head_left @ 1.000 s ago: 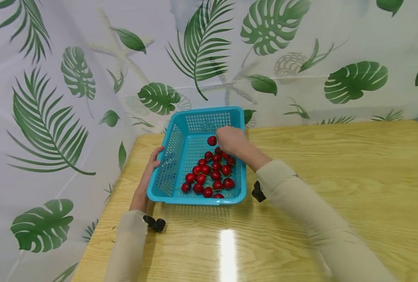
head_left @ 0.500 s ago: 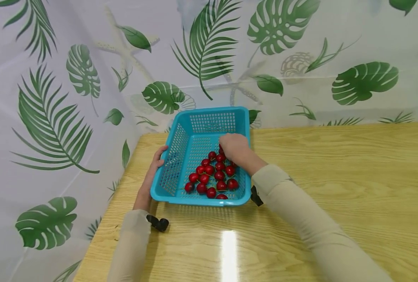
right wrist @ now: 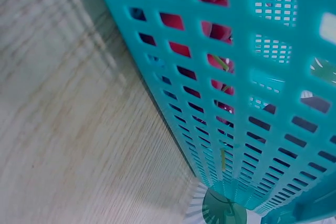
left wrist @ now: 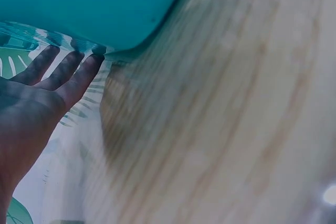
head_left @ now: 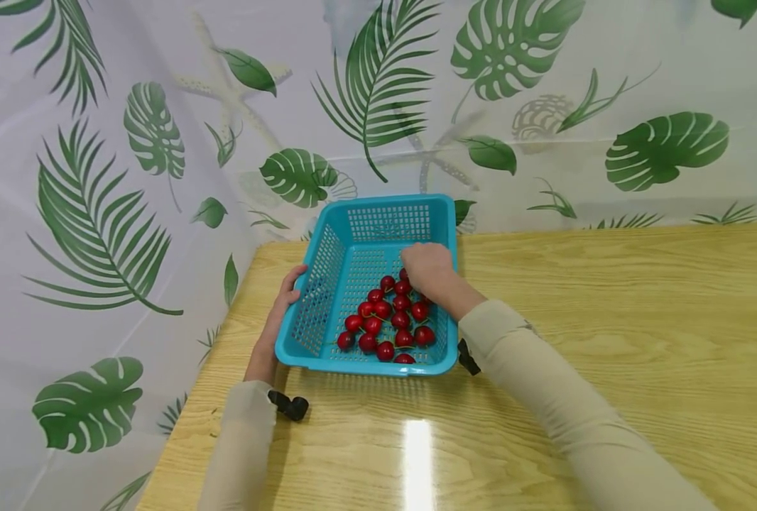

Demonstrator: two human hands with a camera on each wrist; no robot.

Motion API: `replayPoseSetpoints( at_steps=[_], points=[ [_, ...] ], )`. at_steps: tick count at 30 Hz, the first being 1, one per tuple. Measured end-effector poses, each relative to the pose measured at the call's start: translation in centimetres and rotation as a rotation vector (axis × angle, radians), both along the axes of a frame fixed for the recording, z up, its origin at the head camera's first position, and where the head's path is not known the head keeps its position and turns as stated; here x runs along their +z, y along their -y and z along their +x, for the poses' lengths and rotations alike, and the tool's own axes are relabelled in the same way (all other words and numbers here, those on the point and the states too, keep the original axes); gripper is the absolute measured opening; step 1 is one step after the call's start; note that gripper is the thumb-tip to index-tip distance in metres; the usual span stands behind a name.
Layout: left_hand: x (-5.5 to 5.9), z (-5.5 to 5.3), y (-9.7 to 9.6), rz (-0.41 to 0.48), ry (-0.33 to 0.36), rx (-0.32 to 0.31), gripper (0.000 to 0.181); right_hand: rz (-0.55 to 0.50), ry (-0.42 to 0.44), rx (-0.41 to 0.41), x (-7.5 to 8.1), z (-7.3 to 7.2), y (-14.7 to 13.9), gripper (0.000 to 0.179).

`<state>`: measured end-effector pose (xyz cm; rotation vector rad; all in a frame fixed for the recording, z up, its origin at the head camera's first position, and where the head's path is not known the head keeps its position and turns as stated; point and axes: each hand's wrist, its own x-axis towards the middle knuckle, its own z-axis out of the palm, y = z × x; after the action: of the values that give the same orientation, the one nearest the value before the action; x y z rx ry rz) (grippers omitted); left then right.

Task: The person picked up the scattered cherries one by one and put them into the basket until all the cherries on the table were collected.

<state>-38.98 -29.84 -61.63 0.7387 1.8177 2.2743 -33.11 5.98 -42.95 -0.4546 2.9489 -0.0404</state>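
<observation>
A blue plastic basket (head_left: pixel 291 358) with perforated walls stands on the table, and several red cherries (head_left: pixel 382 310) with green stems lie in its right and near part. My left hand (head_left: pixel 282 301) is at the basket's left side; in the left wrist view its fingers (left wrist: pixel 79 80) stretch out straight to the wall, tips touching it. My right hand (head_left: pixel 431 270) reaches inside by the right wall, fingers curled downward on a cherry (head_left: pixel 404 274) at their tips. The back of the hand mostly hides those fingertips and the cherries under them.
The wooden table (head_left: pixel 583 341) runs on to the right and toward me. A curtain (head_left: pixel 225 199) printed with green leaves hangs behind and at the left. Black wrist cameras (head_left: pixel 292 407) sit on both sleeves.
My right hand has moved down toward the near cherries, and the single cherry beside its fingers no longer shows apart. The view shifts slightly; my left hand stays at the basket's side.
</observation>
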Motion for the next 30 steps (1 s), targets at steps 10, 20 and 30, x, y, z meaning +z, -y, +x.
replayPoseSetpoints(
  at_steps=[10,20,30],
  points=[
    [2.7,1.1,-2.8,-0.030,0.040,-0.015,0.053,0.101,0.033,0.021,-0.3,0.2,-1.1,0.008],
    [-4.0,-5.7,-0.8,-0.006,-0.037,-0.075,0.059,-0.272,-0.104,0.016,0.8,0.3,-2.9,0.023],
    [15.6,8.7,-4.5,-0.502,0.222,0.147,0.054,-0.644,-0.296,0.075,4.4,0.9,-9.1,0.026]
  ],
)
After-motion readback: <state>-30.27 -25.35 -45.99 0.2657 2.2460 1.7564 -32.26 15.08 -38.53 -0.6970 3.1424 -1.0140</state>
